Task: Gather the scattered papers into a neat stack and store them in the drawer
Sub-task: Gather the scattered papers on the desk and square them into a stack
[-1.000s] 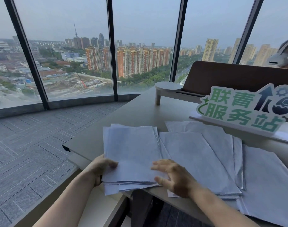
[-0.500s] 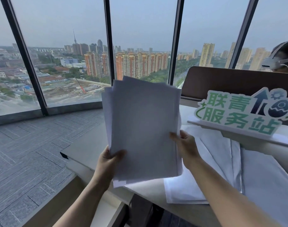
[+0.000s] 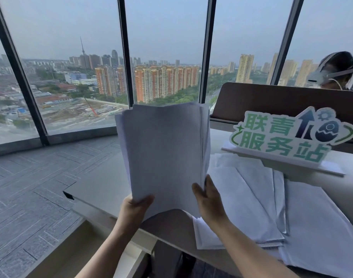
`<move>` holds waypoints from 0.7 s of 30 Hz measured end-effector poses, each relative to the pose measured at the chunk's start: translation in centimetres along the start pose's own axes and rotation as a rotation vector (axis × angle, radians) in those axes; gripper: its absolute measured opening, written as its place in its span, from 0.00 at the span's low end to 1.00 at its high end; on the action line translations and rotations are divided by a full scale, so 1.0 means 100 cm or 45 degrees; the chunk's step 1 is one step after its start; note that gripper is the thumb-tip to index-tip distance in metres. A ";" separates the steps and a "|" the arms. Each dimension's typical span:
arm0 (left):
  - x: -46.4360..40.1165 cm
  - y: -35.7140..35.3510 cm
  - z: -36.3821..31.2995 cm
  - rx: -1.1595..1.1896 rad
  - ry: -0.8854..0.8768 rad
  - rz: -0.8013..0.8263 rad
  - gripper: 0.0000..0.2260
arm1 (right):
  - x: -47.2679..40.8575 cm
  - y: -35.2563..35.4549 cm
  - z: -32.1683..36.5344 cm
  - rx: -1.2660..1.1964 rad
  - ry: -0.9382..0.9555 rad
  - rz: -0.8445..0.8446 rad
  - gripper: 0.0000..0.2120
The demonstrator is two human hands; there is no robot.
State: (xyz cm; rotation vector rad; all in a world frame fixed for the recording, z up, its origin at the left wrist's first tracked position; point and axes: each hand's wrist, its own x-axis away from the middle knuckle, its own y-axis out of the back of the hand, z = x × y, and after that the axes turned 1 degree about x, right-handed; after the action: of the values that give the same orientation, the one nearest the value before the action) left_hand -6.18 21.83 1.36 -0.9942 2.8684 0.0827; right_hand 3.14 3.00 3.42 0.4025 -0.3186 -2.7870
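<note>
**Bundle Raised Off Desk; Remainder Uncollected**

Desk (image 3: 103, 183) taken as landmark throughout. Noted at desk's far right edge: green-lettered sign (image 3: 287, 137) on its white base, upright, unmoved against the earlier views.

Loose papers (image 3: 251, 197) found spread flat across desk's right half, below and in front of the sign, overlapping one another, near corners overhanging desk's front edge. Not yet gathered.

Held bundle (image 3: 163, 153), flat on the desk a second before, observed lifted clear and stood upright above desk's near-left portion. Top edges uneven, sheets fanned at the right side; bottom edge bowed, not touching the desk surface. Judged mid-squaring, likely ahead of a tap-down to align edges.

Left hand (image 3: 134, 207) found gripping the bundle's lower left corner, thumb curled over the front face. Right hand (image 3: 208, 199) found pinching the lower right edge, fingers behind, thumb in front.

Drawer not identified with certainty from this view; pale ledge below desk's front edge possibly it. Task judged partly done: one batch in hand, second batch and stowage outstanding.
</note>
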 end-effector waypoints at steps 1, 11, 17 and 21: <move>0.000 -0.001 0.002 -0.025 0.001 -0.016 0.04 | 0.001 -0.001 0.001 0.072 0.015 -0.014 0.09; -0.002 0.007 0.004 0.094 0.184 -0.109 0.03 | -0.019 0.083 -0.007 0.991 -0.492 -0.048 0.23; -0.001 0.005 0.005 0.112 0.325 -0.185 0.08 | -0.017 0.119 -0.018 1.307 -0.831 0.027 0.41; -0.003 -0.001 0.005 0.058 0.338 -0.245 0.06 | -0.021 0.122 -0.018 1.398 -0.866 0.066 0.44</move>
State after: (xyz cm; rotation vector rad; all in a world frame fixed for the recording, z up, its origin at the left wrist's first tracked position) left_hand -5.87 21.99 0.84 -1.3590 2.9683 -0.1405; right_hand 8.83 -7.98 5.45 -0.3681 -1.9560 -2.3297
